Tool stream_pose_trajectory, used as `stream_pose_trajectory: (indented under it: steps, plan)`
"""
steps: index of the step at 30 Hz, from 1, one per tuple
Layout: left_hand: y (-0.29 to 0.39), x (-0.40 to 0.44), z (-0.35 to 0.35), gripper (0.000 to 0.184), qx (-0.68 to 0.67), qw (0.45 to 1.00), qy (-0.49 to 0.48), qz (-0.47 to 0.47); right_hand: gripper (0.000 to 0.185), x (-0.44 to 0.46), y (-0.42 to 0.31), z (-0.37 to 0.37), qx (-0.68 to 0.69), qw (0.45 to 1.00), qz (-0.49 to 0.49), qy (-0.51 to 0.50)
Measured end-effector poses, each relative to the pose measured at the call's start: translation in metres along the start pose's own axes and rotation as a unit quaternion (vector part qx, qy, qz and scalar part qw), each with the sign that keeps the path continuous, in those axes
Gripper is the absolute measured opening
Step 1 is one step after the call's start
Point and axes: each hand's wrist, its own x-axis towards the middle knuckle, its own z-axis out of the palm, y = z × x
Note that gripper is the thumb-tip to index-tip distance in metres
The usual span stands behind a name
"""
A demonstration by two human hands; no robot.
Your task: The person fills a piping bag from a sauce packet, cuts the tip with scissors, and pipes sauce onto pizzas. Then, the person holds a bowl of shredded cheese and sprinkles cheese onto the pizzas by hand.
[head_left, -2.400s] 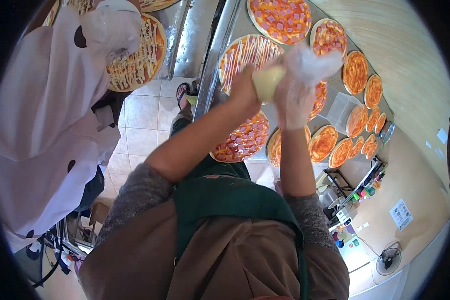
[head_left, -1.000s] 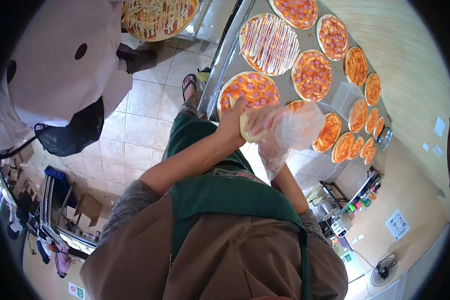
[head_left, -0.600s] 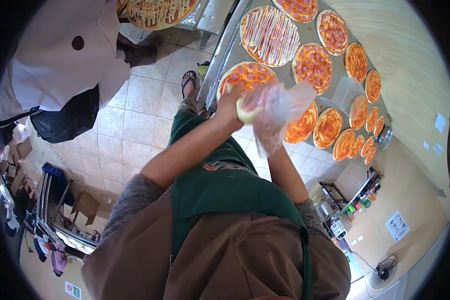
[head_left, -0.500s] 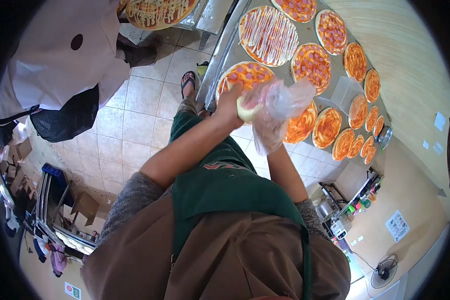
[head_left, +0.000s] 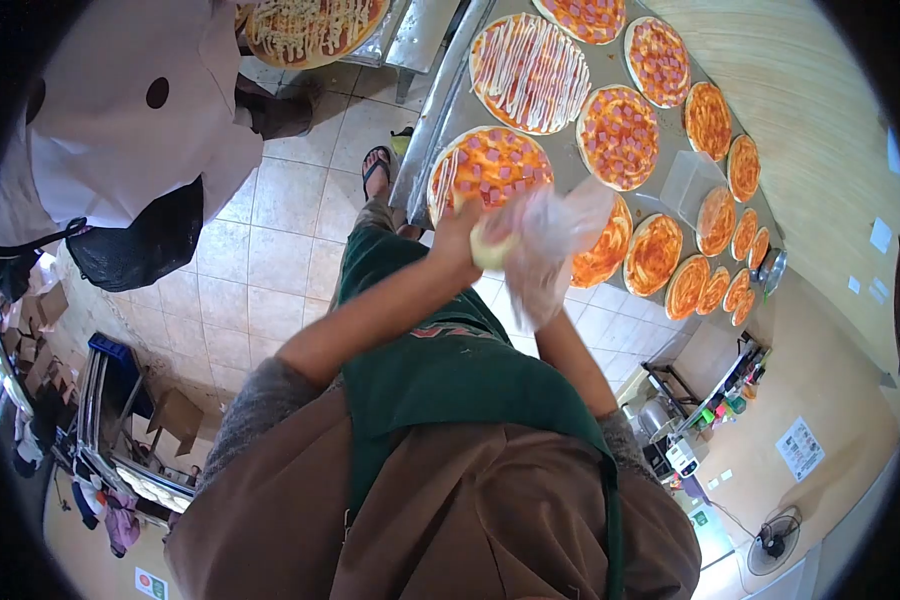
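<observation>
Over the front edge of the near pizza (head_left: pixel 490 165), both hands grip a clear plastic piping bag (head_left: pixel 565 225) of pale creamy sauce. My left hand (head_left: pixel 457 245) is bare and closed around the bag's filled end. My right hand (head_left: pixel 518 222) is wrapped in thin clear plastic and closed on the bag; its fingers are partly hidden. The near pizza has diced pink ham on red sauce and cheese, with a few white lines at its left edge. Behind it lies a pizza covered in white stripes (head_left: pixel 530 75).
Several more pizzas, some with ham (head_left: pixel 618 138), some with only sauce (head_left: pixel 653 255), cover the metal table (head_left: pixel 568 160). A clear plastic container (head_left: pixel 685 185) stands among them. At left is a person in a light garment (head_left: pixel 140 110), near another striped pizza (head_left: pixel 315 30).
Both hands and the piping bag have shifted slightly left and down, with some motion blur. The view has moved a little. The person at left has shifted slightly.
</observation>
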Motion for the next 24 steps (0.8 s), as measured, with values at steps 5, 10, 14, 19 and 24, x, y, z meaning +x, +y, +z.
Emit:
stream_pose_trajectory:
  steps: [5, 10, 14, 19, 24]
  plan:
    - [-0.02, -0.009, -0.029, 0.034, 0.451, 0.803, -0.142, 0.362, 0.043, -0.027, 0.042, 0.003, -0.19, 0.982, 0.019, 0.0]
    - [0.032, 0.036, 0.05, 0.029, 0.04, 0.999, -0.022, 0.022, 0.047, 0.042, -0.007, -0.012, -0.295, 0.933, -0.183, 0.09]
    - [-0.004, -0.002, -0.014, 0.031, 0.451, 0.856, -0.098, 0.235, 0.047, 0.004, -0.011, 0.0, -0.052, 0.995, -0.081, 0.036]
    - [-0.018, -0.011, -0.038, 0.052, 0.539, 0.741, -0.176, 0.359, 0.047, -0.024, 0.006, 0.0, 0.021, 0.997, 0.071, 0.038]
    - [0.038, 0.02, 0.068, 0.026, 0.032, 0.999, 0.016, -0.039, 0.039, 0.059, -0.057, -0.015, -0.102, 0.988, 0.079, 0.084]
